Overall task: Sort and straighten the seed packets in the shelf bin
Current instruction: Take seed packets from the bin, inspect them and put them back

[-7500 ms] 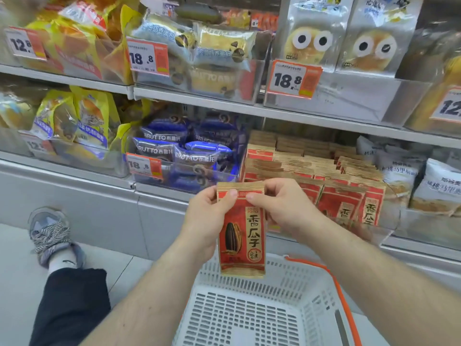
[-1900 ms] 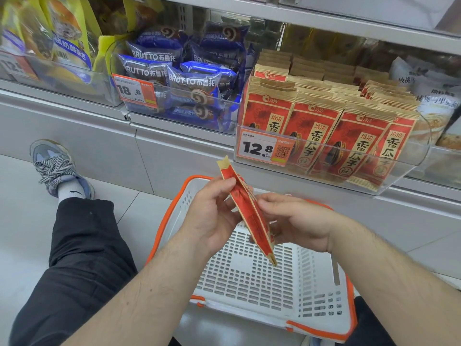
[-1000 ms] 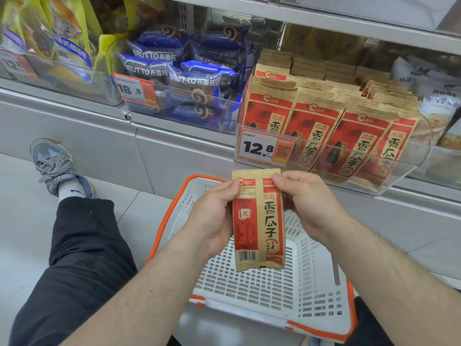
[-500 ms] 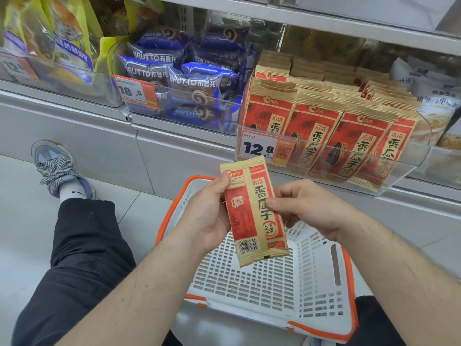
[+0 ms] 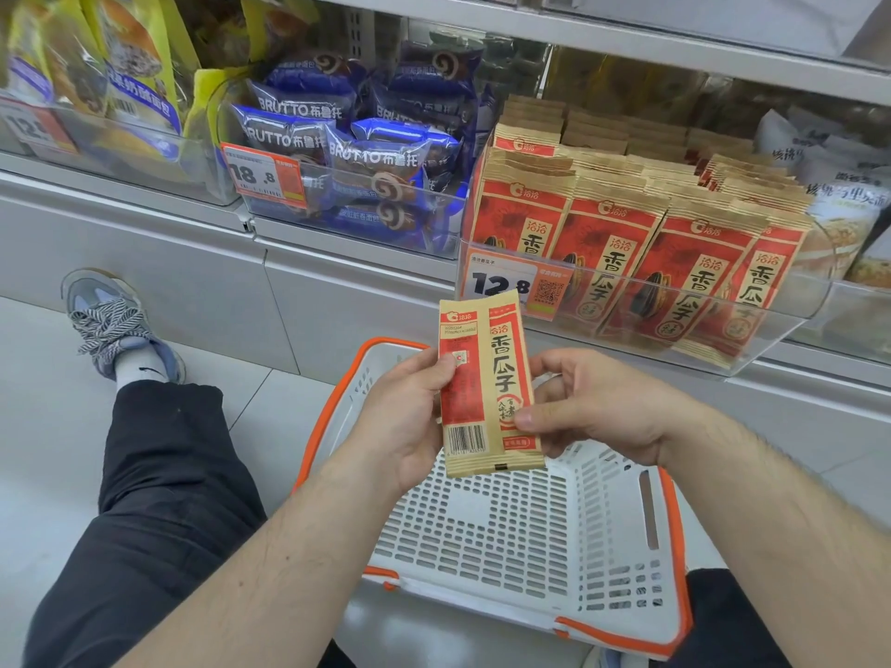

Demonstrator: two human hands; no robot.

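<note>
— What have you got in your hands?

— One seed packet (image 5: 487,383), upright, back side to me. My left hand (image 5: 410,417) grips its left edge, thumb across the red panel, fingers behind. My right hand (image 5: 593,407) pinches the lower right edge, thumb by the round seal. I'm holding it over a white basket (image 5: 506,532) with an orange rim, down on the floor between my legs.

— Can you read anything on it?

— Big characters 香瓜子 down the tan strip, the 洽洽 logo at top left, a barcode near the bottom. The small print is too fine to make out.

— And the bin?

— Just beyond the packet, a clear shelf bin (image 5: 771,339) holds rows of the same red-and-tan packets (image 5: 607,253) standing face out, the front ones leaning somewhat right. Its price tag (image 5: 501,284) reads 12.8, with a QR code beside it.

— Anything next to it?

— To the left, a clear bin of blue BRUTTO 布鲁托 packs (image 5: 337,151), tagged 18.8 (image 5: 260,176). Farther left, yellow bread bags (image 5: 130,69); to the right, pale bags (image 5: 839,195) whose writing I can't read clearly.
</note>
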